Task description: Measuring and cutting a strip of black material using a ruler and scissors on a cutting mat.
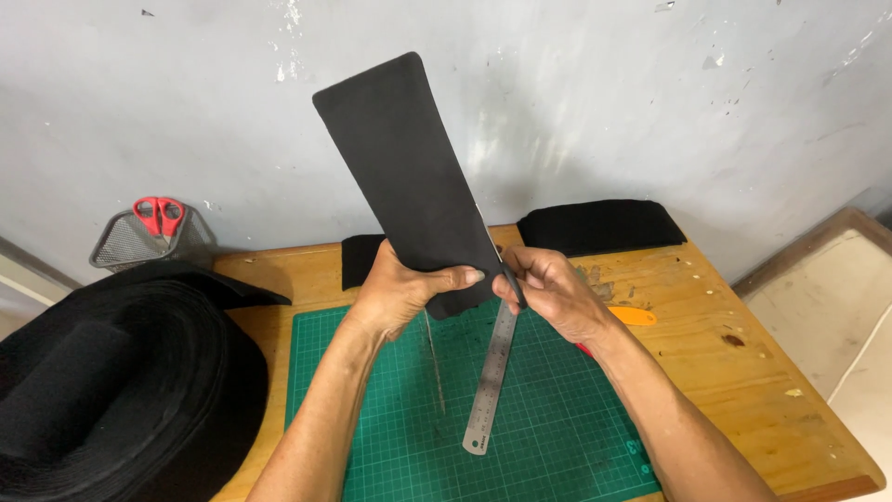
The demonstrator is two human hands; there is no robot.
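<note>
I held the black foam sheet [409,177] upright above the green cutting mat [548,428], its lower end gripped at bench level and its rounded upper end tilted away toward the grey wall [650,102]. My left hand [400,293] was clamped on the sheet's lower edge, thumb across the front face and fingers behind. My right hand [548,293] was pinched shut on the adjoining lower corner, just beside the left, so the two hands sat close together but on separate grips. The steel ruler [491,381] lay diagonally on the mat directly beneath both hands, untouched as far as I could tell, though its upper end was hidden behind them. An orange tool [634,316] lay on the wooden table [743,372] just past my right wrist; its type could not be read. A large roll of black material [121,390] stood at the left, a wire basket with red-handled scissors [158,216] behind it, and further black pieces [599,226] rested against the wall. In my judgement, handling this sheet well required an even two-point grip near the edge, light thumb pressure to avoid creasing the foam, and keeping the sheet clear of the ruler's edge.
</note>
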